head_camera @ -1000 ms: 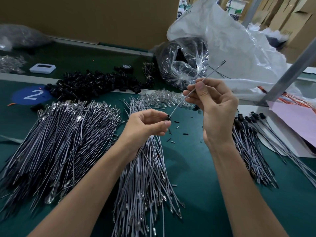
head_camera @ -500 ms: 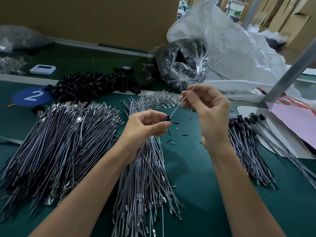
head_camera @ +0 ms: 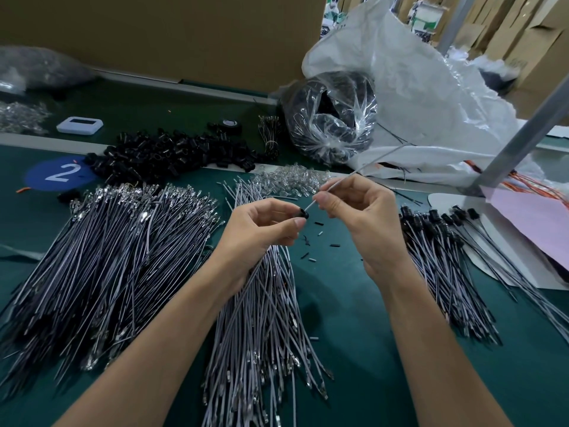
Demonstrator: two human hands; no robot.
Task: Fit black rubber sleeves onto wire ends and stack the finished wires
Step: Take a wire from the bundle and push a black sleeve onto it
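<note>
Now your left hand [head_camera: 261, 232] is pinching the black rubber sleeve [head_camera: 304, 213], your right hand [head_camera: 363, 220] pinching the grey wire [head_camera: 378, 159] just beside it, slanting toward the far right corner of the table [head_camera: 348, 303].

The fingers [head_camera: 292, 225] of the left hand [head_camera: 261, 231] pinch a black rubber sleeve [head_camera: 303, 213]. Just right of them, the right hand [head_camera: 365, 220] pinches a grey wire [head_camera: 340, 183] that enters the sleeve. Loose wires [head_camera: 261, 322] lie beneath on the tabletop [head_camera: 354, 303].

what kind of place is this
Probably a factory assembly bench: big piles of grey wires on a green table, a heap of black rubber sleeves, and stacked cardboard boxes behind.
</note>
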